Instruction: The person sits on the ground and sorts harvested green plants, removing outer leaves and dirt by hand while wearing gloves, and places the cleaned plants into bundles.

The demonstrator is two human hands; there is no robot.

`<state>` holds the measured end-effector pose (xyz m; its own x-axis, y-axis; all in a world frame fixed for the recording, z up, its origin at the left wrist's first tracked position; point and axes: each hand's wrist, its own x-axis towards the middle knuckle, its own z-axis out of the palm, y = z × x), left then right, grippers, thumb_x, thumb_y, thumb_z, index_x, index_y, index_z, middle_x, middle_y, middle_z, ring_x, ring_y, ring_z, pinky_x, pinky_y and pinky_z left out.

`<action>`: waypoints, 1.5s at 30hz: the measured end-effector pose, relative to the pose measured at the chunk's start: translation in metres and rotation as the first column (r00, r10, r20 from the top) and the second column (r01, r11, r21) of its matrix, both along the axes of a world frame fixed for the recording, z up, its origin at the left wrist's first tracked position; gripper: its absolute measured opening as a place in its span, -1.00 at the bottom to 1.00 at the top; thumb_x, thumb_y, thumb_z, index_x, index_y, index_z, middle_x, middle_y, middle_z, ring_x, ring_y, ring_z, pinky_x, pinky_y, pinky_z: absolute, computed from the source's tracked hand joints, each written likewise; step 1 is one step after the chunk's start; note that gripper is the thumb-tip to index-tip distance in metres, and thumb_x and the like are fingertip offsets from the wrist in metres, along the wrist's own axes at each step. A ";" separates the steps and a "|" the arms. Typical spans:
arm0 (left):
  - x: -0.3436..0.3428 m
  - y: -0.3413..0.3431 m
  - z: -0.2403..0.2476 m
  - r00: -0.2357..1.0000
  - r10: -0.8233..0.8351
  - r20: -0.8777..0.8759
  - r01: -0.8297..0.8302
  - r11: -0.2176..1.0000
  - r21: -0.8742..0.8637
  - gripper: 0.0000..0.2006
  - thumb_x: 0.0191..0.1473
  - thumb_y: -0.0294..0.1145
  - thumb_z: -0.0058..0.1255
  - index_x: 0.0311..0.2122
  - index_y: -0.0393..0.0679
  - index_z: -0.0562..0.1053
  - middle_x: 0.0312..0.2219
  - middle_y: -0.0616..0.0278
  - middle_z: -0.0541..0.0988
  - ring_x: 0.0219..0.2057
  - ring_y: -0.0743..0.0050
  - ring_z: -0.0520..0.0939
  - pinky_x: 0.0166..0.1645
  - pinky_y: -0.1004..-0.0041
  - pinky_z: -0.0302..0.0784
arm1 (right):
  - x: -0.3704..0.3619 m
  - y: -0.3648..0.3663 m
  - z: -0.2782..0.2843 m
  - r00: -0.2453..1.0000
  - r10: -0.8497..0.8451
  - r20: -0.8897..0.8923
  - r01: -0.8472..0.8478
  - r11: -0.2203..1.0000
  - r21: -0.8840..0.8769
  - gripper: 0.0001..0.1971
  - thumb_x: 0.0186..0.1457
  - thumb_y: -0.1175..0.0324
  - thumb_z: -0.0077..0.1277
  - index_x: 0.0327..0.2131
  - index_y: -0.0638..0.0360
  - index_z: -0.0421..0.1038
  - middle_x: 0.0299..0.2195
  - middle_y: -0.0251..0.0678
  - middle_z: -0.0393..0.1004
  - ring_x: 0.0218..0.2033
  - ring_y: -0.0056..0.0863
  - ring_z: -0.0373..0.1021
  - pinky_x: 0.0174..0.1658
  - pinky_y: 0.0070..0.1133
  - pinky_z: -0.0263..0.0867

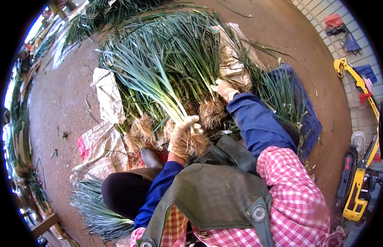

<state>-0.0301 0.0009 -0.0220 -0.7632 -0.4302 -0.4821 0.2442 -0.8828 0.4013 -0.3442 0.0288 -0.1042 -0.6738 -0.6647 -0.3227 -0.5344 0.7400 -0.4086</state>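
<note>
My left hand (181, 138), in a tan glove, is closed round the white stems of a small bunch of green garlic (164, 96). Its brown roots hang below the fist, and the long flat leaves slant up to the left. My right hand (225, 89), gloved too, pinches stems at the right side of a large green garlic pile (171, 45). A thick tuft of roots (212, 113) shows just below that hand. The pile lies in front of me, roots toward me and leaves pointing away.
White woven sacks (107, 96) lie beside and under the pile. More green garlic rests on a blue sack (313, 127) at the right, and another heap (98, 208) is by my left knee. A yellow toy-like excavator (358, 193) stands along the tiled wall. My dark green apron (220, 193) covers my lap.
</note>
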 end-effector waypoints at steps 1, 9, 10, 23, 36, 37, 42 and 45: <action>-0.005 0.004 -0.003 1.000 -0.020 0.014 0.019 0.998 0.056 -0.78 0.03 -0.43 0.09 -0.24 -0.35 0.46 -0.49 0.18 0.56 -0.56 0.39 0.56 -0.46 0.33 0.58 | -0.004 0.000 -0.001 0.999 0.001 -0.036 0.000 0.999 0.042 -0.43 -0.02 -0.01 0.11 -0.02 0.17 0.37 -0.07 0.01 0.43 0.00 -0.12 0.35 0.05 -0.38 0.23; 0.010 0.002 -0.001 1.000 -0.009 0.022 0.009 1.000 -0.005 -0.70 0.03 -0.43 0.01 -0.12 -0.36 0.44 -0.45 0.12 0.59 -0.43 0.28 0.63 -0.28 0.33 0.60 | 0.071 -0.020 0.136 0.998 -0.039 0.047 0.047 0.981 -0.188 -0.72 0.12 0.12 0.03 -0.23 0.10 0.41 -0.56 -0.35 0.43 -0.59 -0.56 0.32 -0.53 -0.50 0.27; 0.005 0.004 -0.007 0.997 0.047 -0.059 -0.046 0.999 0.024 -0.64 0.03 -0.43 -0.03 -0.05 -0.38 0.41 -0.39 0.07 0.59 -0.35 0.20 0.64 -0.18 0.31 0.60 | 0.090 -0.015 0.141 0.982 -0.055 0.182 0.101 0.963 -0.251 -0.72 0.12 0.17 0.05 -0.21 0.15 0.38 -0.54 -0.39 0.42 -0.61 -0.62 0.30 -0.58 -0.59 0.27; 0.006 0.011 -0.046 0.977 0.156 0.148 -0.157 0.988 -0.010 -0.87 -0.03 -0.42 0.06 -0.39 -0.26 0.46 -0.63 0.30 0.47 -0.65 0.50 0.45 -0.52 0.54 0.36 | 0.213 0.020 0.100 0.874 0.443 -0.199 -0.485 0.817 -0.311 -0.65 0.18 0.21 -0.14 -0.02 0.15 0.34 -0.22 -0.10 0.50 -0.20 -0.18 0.44 -0.11 -0.37 0.33; 0.022 0.006 -0.031 0.979 0.196 0.051 -0.194 0.980 -0.031 -0.86 0.00 -0.47 0.01 -0.32 -0.30 0.46 -0.55 0.21 0.54 -0.57 0.46 0.53 -0.41 0.53 0.48 | 0.188 0.004 0.019 0.671 -0.067 0.738 0.334 0.917 -0.220 -0.52 0.00 0.04 0.17 -0.15 0.23 0.43 -0.27 -0.13 0.52 -0.22 -0.31 0.42 -0.08 -0.43 0.32; 0.025 0.003 -0.032 0.978 0.203 0.040 -0.202 0.979 -0.019 -0.85 0.00 -0.47 0.00 -0.31 -0.30 0.45 -0.55 0.21 0.54 -0.57 0.46 0.53 -0.41 0.54 0.48 | 0.194 0.000 0.018 0.619 -0.100 0.779 0.371 0.912 -0.177 -0.55 -0.01 0.04 0.17 -0.19 0.21 0.46 -0.33 -0.16 0.54 -0.29 -0.32 0.45 -0.14 -0.41 0.35; 0.030 -0.003 -0.016 0.956 0.284 -0.070 -0.285 0.958 -0.017 -0.74 -0.01 -0.50 -0.02 -0.18 -0.34 0.43 -0.39 0.15 0.59 -0.47 0.47 0.56 -0.36 0.57 0.50 | 0.171 0.002 0.046 0.923 -0.203 0.327 0.254 0.960 -0.121 -0.76 0.16 0.20 -0.05 -0.23 0.13 0.47 -0.47 -0.33 0.53 -0.55 -0.51 0.41 -0.43 -0.54 0.36; 0.028 -0.001 -0.006 0.938 0.287 -0.197 -0.276 0.958 0.080 -0.70 -0.02 -0.50 -0.04 -0.14 -0.37 0.44 -0.33 0.13 0.59 -0.41 0.43 0.58 -0.30 0.53 0.54 | 0.136 0.005 0.080 0.978 -0.188 0.092 0.192 0.981 -0.031 -0.57 0.15 0.09 -0.05 0.00 0.11 0.32 -0.36 -0.28 0.54 -0.45 -0.47 0.45 -0.32 -0.50 0.39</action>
<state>-0.0021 -0.0003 -0.0276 -0.6989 -0.6210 -0.3548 0.5575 -0.7838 0.2737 -0.2081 0.0338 -0.0243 -0.7590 -0.5407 -0.3628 -0.3460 0.8069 -0.4788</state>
